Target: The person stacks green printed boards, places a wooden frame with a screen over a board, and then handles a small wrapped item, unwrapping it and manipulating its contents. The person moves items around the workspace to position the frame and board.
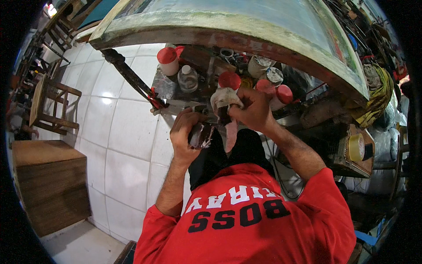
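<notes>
My left hand (183, 128) is closed around a small dark boxy object (201, 135) streaked with pale smears; its exact kind is unclear. To the right of it, my right hand (254, 108) pinches a whitish, stained rag (223, 96). A pinkish end of the rag (231, 137) hangs down between my hands, over my dark trousers. Both hands are close together in front of my lap, below the edge of a wooden-framed panel. Just beyond the rag stands a container with a red lid (229, 80).
The pale wooden frame (189, 33) spans the top. Beneath it are a red-lidded white jar (168, 61), a clear bottle (188, 79) and several tubs. A brown wooden box (50, 185) and a stool (55, 105) stand left. At right are a tape roll (356, 147) and yellowish cloth (381, 97).
</notes>
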The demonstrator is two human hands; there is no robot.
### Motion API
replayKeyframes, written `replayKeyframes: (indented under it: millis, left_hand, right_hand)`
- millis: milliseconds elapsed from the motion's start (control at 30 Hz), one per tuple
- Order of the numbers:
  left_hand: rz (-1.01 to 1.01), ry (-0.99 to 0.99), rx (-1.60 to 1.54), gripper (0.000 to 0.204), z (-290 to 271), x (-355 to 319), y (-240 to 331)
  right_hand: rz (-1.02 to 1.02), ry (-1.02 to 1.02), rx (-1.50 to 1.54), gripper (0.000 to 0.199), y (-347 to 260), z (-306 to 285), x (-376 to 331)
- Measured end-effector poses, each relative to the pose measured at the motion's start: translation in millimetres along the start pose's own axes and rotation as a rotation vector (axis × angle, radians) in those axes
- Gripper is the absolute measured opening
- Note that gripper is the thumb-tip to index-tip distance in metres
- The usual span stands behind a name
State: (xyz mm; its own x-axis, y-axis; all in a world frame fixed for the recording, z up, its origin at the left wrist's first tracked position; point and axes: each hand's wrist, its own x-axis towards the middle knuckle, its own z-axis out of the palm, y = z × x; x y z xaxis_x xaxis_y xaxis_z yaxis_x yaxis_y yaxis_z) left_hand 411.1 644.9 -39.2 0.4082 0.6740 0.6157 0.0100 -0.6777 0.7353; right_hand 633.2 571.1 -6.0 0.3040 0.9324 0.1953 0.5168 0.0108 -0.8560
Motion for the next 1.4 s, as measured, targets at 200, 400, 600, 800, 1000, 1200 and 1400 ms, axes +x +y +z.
replayKeyframes:
  millis: [200, 400, 600, 800, 1000, 1200, 1400]
  left_hand:
    - [0.046, 0.332, -0.056, 0.028, -15, 5, -5]
    - [0.021, 0.239, -0.044, 0.027, -22, 1, 4]
    - [0.231, 0.122, 0.004, 0.027, -16, 11, 7]
    - [0.255, 0.001, 0.049, 0.031, -23, 12, 12]
    - [0.256, 0.027, 0.056, 0.030, -23, 15, 12]
    - [0.203, 0.066, 0.022, 0.028, -18, 10, 10]
    - [0.050, -0.006, -0.188, 0.024, -21, -5, 7]
  right_hand:
    - [0.341, 0.101, 0.417, 0.031, 5, -22, 2]
    - [0.226, -0.051, 0.610, 0.026, -17, -19, 2]
    - [-0.311, -0.235, 0.096, 0.021, -51, -23, 12]
    - [-0.356, -0.347, -0.145, 0.028, -62, -31, 21]
    - [-0.406, -0.191, -0.109, 0.028, -60, -17, 16]
    - [-0.305, -0.113, -0.037, 0.027, -56, -11, 11]
    - [0.032, -0.407, 0.337, 0.029, -41, -17, 4]
